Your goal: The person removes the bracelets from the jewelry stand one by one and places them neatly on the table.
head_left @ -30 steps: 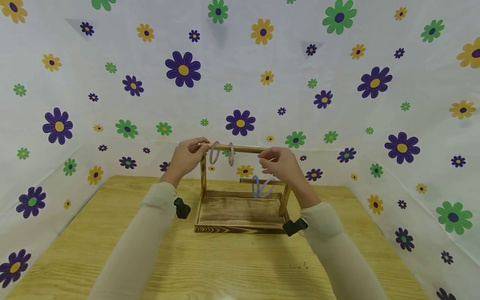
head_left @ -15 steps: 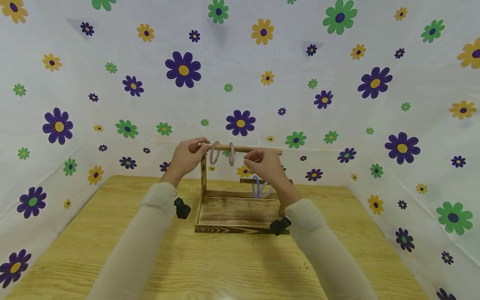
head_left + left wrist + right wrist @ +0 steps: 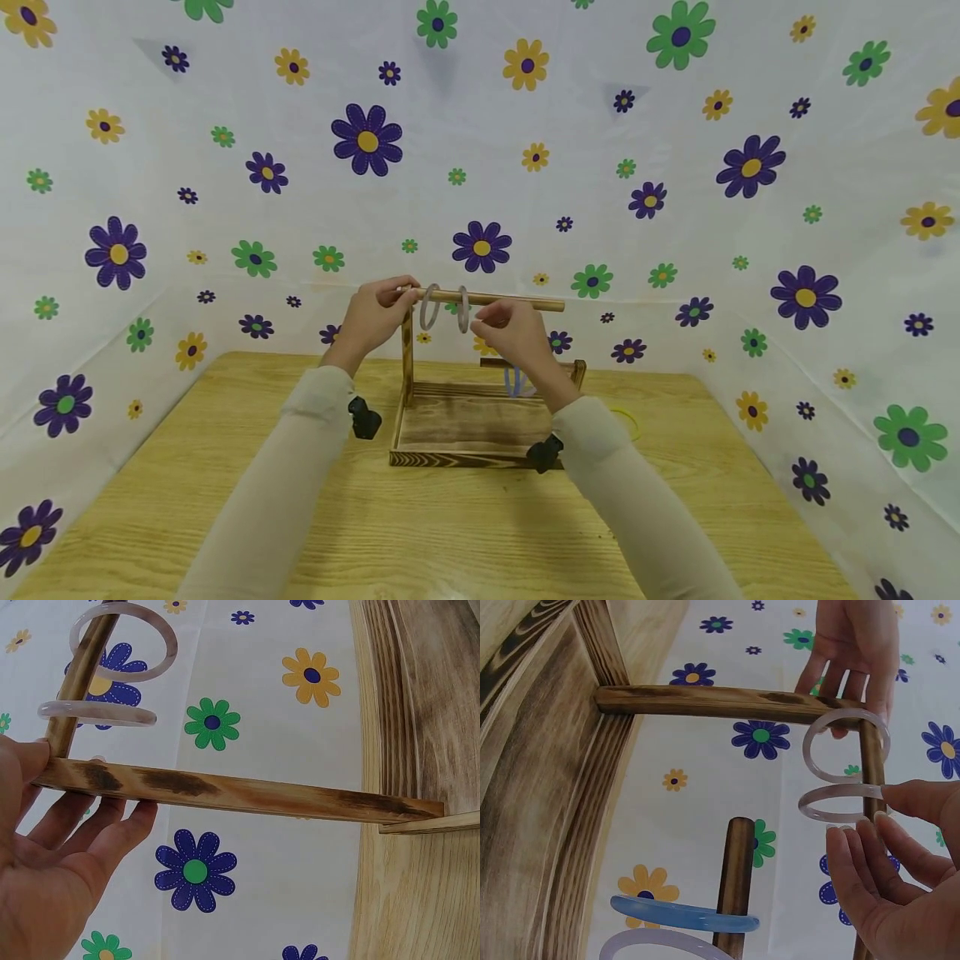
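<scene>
My left hand (image 3: 375, 317) grips the upper left corner of a wooden bangle stand (image 3: 480, 458), thumb on one side and fingers on the other. Two pale translucent bangles hang apart on its upper rod (image 3: 517, 302): the left bangle (image 3: 429, 308) lies closer to my left hand. At the other bangle (image 3: 832, 793), my right hand (image 3: 517, 333) pinches the rim between thumb and fingers, as the right wrist view shows. Below, the shorter rod (image 3: 739, 855) carries a blue bangle (image 3: 682, 913) and a lavender bangle (image 3: 652, 937), partly hidden by my right arm in the head view.
A yellow ring (image 3: 635, 423) lies on the wooden table (image 3: 450, 533) right of the stand, partly behind my right sleeve. Flower-printed white cloth (image 3: 480, 192) walls in the back and both sides. The upper rod's right end sticks out free.
My right hand has moved left along the upper rod, from near its right end to the second bangle. The left hand keeps its hold on the corner. The yellow ring has come into view.
</scene>
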The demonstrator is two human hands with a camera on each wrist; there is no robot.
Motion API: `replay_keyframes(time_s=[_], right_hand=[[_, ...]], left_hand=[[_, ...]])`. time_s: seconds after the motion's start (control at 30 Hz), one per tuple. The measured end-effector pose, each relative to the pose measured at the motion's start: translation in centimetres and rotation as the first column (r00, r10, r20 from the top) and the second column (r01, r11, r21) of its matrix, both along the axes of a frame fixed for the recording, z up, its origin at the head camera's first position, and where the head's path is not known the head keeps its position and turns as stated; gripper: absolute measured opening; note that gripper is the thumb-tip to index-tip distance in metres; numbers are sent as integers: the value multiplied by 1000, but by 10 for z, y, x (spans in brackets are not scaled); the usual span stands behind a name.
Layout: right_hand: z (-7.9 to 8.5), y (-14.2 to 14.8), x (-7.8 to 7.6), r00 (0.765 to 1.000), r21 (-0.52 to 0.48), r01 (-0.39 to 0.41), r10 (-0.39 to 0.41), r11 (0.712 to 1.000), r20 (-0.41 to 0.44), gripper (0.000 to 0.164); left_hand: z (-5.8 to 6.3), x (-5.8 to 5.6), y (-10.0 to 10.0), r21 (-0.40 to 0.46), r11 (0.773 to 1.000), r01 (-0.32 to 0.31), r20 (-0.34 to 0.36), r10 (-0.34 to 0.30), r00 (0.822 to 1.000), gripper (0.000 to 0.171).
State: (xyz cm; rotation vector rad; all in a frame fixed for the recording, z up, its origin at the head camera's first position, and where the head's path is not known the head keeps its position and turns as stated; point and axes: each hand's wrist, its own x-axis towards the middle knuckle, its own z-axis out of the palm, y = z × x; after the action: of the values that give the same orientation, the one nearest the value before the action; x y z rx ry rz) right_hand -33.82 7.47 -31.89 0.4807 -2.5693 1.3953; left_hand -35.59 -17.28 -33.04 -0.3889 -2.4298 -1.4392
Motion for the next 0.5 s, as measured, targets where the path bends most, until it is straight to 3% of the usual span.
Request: replay_keyframes(time_s=[0.5], right_hand=[[-7,-19,-3,997,-20,54,-55,998,-49,19]], left_hand=[[0,1,1,-7,1000,-14,-5,14,1000,32]])
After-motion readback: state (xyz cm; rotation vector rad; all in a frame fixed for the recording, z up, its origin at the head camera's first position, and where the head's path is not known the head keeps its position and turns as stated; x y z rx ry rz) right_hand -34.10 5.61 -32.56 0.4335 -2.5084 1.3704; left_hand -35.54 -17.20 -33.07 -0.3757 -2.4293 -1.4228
